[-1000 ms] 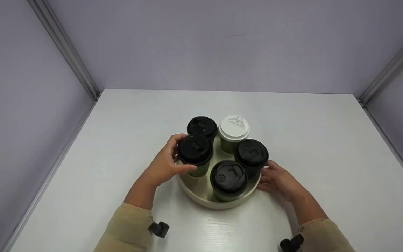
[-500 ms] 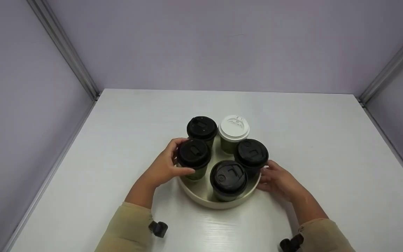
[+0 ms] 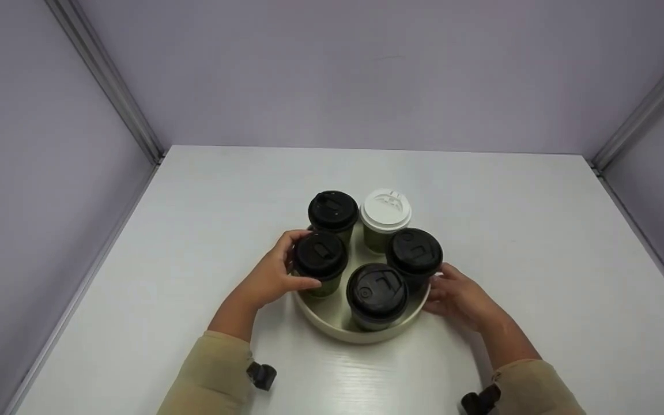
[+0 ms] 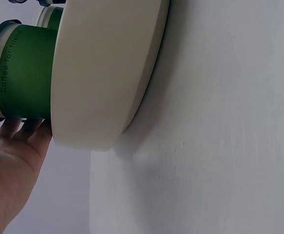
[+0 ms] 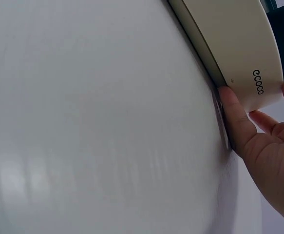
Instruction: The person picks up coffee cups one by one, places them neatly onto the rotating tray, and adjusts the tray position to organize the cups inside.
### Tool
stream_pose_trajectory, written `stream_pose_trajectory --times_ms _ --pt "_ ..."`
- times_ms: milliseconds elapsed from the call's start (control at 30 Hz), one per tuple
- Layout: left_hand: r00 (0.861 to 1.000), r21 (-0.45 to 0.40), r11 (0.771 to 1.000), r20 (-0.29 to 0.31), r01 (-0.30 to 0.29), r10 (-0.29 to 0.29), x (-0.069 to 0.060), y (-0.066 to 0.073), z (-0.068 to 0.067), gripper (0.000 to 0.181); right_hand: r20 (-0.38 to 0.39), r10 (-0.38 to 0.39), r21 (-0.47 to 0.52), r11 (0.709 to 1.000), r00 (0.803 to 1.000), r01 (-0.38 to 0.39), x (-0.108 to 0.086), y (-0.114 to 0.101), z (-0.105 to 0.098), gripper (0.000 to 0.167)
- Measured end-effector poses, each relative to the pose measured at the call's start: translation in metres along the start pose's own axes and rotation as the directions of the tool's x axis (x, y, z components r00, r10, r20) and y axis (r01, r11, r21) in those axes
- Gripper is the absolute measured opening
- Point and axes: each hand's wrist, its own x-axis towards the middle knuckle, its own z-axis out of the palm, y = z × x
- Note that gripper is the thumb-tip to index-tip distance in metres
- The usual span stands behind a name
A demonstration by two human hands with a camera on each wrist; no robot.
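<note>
In the head view my left hand (image 3: 277, 274) holds a green paper cup (image 3: 326, 287) by its side, thumb in front and fingers behind. Its black lid (image 3: 320, 253) is on, and the cup stands at the left of a round cream tray (image 3: 338, 333). "Coffee for friend" shows on a green cup (image 4: 27, 73) in the left wrist view. My right hand (image 3: 461, 300) touches the tray's outer right side. In the right wrist view its fingers (image 5: 236, 114) lie against the wall marked "ecoco". Some fingertips are hidden behind the tray.
Other lidded cups stand on the tray: a black-lidded one (image 3: 333, 210) behind, a white-lidded one (image 3: 385, 210) at back right, and black-lidded ones at right (image 3: 414, 252) and front (image 3: 377, 293). A white table (image 3: 222, 190) lies below, with pale walls (image 3: 366, 86) around it.
My left hand and its cup have moved a little toward me, away from the cup behind, mostly within the first half second. My right hand and the tray have not visibly moved.
</note>
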Motion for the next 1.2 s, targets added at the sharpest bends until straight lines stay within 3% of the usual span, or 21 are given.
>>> stream_pose_trajectory --times_ms 233,467,633,833,1200 --pt "1.000 -0.008 1.000 0.015 0.016 -0.015 0.000 0.003 0.000 0.085 0.021 -0.003 0.008 1.000 1.000 0.003 0.001 0.000 -0.001 0.052" --pt "0.999 -0.046 0.998 0.040 0.035 -0.033 -0.005 0.017 0.000 0.086 0.056 -0.016 -0.031 0.999 0.998 0.018 0.001 0.001 -0.003 0.056" --pt "0.999 -0.041 0.999 0.029 0.036 -0.035 -0.003 0.005 0.000 0.087 0.061 -0.015 -0.023 1.000 0.998 0.016 0.001 0.001 -0.004 0.056" --pt "0.999 -0.035 0.999 0.032 0.003 -0.002 -0.002 0.002 0.000 0.089 0.034 -0.004 -0.024 1.000 0.999 0.004 0.000 0.000 -0.004 0.057" --pt "0.998 -0.041 0.998 0.045 0.046 -0.044 -0.011 0.030 0.002 0.092 0.022 -0.003 -0.023 1.000 1.000 0.003 -0.001 0.002 -0.004 0.053"
